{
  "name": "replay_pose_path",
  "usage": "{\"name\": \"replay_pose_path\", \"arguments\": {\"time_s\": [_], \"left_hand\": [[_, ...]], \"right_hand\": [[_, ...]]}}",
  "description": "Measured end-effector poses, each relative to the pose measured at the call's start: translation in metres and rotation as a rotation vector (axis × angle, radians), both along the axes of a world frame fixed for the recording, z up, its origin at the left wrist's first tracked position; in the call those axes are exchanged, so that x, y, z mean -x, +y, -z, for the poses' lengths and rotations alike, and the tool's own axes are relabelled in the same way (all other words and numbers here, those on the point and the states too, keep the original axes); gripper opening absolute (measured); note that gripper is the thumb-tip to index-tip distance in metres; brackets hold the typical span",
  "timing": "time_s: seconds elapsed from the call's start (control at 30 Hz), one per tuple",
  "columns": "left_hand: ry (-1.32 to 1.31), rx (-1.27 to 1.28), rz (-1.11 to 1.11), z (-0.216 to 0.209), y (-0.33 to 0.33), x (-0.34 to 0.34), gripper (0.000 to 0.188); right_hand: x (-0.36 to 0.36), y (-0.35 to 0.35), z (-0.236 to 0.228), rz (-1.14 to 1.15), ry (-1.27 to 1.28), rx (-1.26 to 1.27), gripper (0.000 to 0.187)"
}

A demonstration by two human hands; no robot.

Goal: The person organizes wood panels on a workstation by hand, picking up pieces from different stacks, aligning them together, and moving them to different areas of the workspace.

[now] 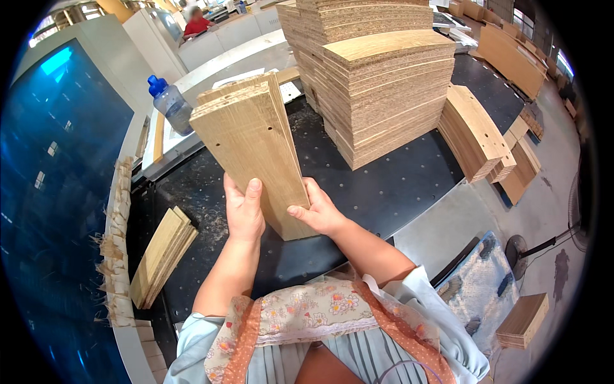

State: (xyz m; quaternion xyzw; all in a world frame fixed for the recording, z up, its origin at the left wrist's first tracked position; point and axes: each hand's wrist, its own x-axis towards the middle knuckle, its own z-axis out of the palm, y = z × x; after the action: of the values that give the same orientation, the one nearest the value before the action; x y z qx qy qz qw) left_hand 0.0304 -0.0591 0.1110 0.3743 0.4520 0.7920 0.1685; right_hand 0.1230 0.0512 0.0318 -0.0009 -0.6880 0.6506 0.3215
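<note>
Between my two hands a small stack of wood-grain boards [256, 147] stands tilted on end above the black table. The front board has small dark holes near its upper part. My left hand [245, 208] grips the stack's left edge, thumb on the front face. My right hand [318, 208] closes on the right edge lower down, its thumb also on the front. The fingers behind the boards are partly hidden. Left of my left arm, a few more boards [163, 256] lie stacked on the table.
A tall pile of particle boards [390, 96] stands on the black table [384, 192], with drilled boards [476, 131] at its right. A blue-capped bottle [171, 105] sits at the far left. A fan [517, 246] and a short board stack [523, 320] are at lower right. A person in red [196, 24] is far off.
</note>
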Motion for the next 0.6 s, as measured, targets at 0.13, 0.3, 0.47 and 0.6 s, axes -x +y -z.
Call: {"name": "replay_pose_path", "arguments": {"time_s": [0.13,0.3,0.47,0.6], "left_hand": [[0.037,0.050,0.003,0.021,-0.004,0.000,0.063],[-0.028,0.098,-0.069,0.049,-0.004,-0.010,0.073],[-0.043,0.072,0.030,0.053,0.003,0.000,0.079],[-0.191,0.036,0.235,0.041,0.006,0.010,0.078]], "right_hand": [[-0.002,0.005,-0.001,0.063,-0.019,-0.112,0.062],[-0.008,-0.009,0.029,0.137,-0.115,-0.093,0.063],[-0.023,-0.007,0.028,0.045,-0.229,-0.069,0.066],[-0.047,0.005,0.001,-0.238,-0.240,-0.119,0.097]]}}
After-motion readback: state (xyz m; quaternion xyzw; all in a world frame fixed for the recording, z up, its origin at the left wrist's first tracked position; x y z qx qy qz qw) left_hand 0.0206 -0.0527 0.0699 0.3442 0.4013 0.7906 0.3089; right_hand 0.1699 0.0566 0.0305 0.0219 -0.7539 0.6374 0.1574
